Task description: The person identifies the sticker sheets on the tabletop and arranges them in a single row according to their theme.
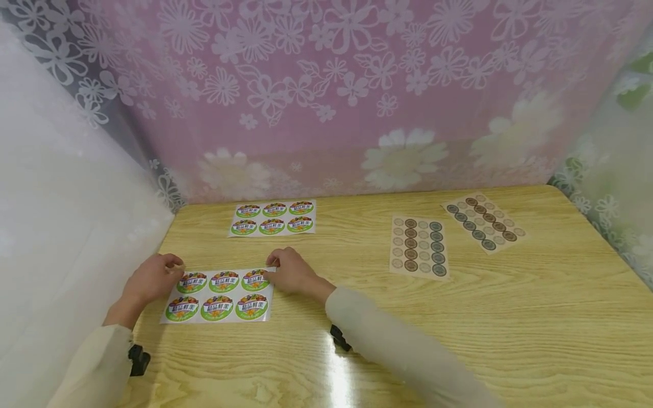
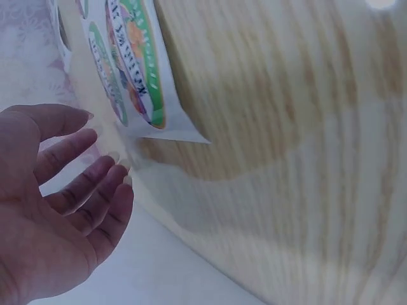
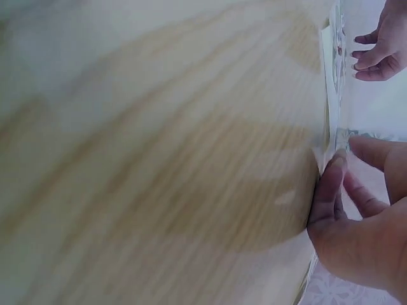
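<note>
A white sheet of round green fruit stickers (image 1: 216, 296) lies near the table's left side, its two rows of labels facing up. My right hand (image 1: 295, 273) is at its far right corner, thumb and fingertips pinching the edge, as the right wrist view also shows. By the far left corner is my left hand (image 1: 155, 277). In the left wrist view its loosely bent fingers (image 2: 95, 190) hold nothing and stand just off the sheet, whose near corner (image 2: 184, 130) lifts slightly from the wood.
Behind lies a second fruit sticker sheet (image 1: 272, 219). Toward the right are two beige sheets of small round brown and grey stickers, one straight (image 1: 419, 246) and one slanted (image 1: 484, 222). A pink flowered curtain (image 1: 326, 113) hangs along the table's (image 1: 459, 328) back edge.
</note>
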`<state>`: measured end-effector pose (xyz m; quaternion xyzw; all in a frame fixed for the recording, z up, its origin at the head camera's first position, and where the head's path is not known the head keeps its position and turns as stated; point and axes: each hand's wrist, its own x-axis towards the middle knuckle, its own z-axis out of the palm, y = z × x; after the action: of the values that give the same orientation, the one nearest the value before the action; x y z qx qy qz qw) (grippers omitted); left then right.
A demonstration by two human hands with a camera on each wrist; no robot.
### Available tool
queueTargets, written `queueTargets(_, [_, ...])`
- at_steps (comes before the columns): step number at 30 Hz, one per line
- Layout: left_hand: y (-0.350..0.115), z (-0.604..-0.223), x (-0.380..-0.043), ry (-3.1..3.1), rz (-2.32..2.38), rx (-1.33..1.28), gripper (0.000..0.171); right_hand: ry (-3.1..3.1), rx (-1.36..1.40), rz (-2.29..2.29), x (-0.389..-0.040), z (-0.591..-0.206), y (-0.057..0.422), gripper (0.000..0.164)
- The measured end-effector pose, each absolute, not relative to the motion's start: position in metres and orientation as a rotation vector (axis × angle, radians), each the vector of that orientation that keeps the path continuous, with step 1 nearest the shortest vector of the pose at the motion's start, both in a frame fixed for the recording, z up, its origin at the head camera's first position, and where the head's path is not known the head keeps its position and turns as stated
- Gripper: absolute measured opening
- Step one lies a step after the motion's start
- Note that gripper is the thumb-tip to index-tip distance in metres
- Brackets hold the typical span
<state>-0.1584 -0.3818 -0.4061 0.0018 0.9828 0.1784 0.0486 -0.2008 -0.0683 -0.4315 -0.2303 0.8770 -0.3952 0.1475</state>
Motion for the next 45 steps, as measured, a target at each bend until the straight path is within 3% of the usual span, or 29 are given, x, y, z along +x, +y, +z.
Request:
queueTargets(14, [-0.365,-0.385,-0.167,3.062,0.554,0.198,0.038,2.474,-0.696,-1.097,-0.232,-0.406,-0.013,0.033])
queueTargets(27, [-0.338,-0.372,-0.199,3.023,0.614,0.332,0.044,2.602,-0.666,-0.980,-0.269,-0.383,0.026,0.039])
queueTargets(45, [-0.327,-0.401,-0.253,2.978,0.901,0.202,0.047,2.601,-0.445,-1.227,-0.302,-0.414,0.032,0.039])
